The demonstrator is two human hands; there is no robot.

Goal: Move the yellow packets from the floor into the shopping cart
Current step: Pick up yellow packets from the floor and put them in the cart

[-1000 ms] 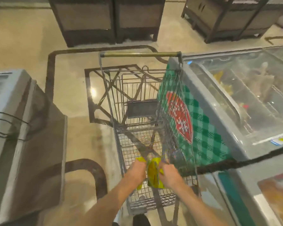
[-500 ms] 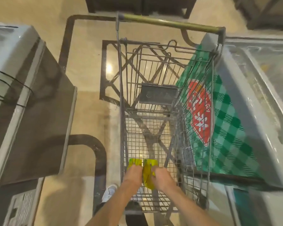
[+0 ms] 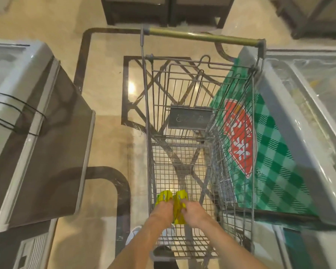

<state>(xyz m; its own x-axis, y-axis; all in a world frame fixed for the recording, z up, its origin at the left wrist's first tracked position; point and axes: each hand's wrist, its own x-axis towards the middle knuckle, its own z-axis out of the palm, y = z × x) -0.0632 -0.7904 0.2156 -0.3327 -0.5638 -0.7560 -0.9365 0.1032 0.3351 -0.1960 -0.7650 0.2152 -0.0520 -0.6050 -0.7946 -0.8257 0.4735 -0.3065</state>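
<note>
A grey wire shopping cart [image 3: 146, 117] with a brass-coloured handle stands in front of me. Both my arms reach down into its near end. My left hand [image 3: 162, 210] grips a yellow packet [image 3: 164, 197], and my right hand [image 3: 194, 212] grips a second yellow packet [image 3: 179, 205] beside it. The two packets touch each other just above the cart's mesh floor. My hands hide the packets' lower parts. No packets show on the floor.
A grey chest freezer [image 3: 23, 133] stands on the left. Another freezer [image 3: 303, 121] with a green checked panel and red logo presses against the cart's right side. Dark cabinets [image 3: 163, 10] stand at the far end. My white shoe [image 3: 133, 235] shows under the cart.
My hands with the two packets have stayed low in the cart's near end. My view has tilted down and shifted, so the cart looks closer.
</note>
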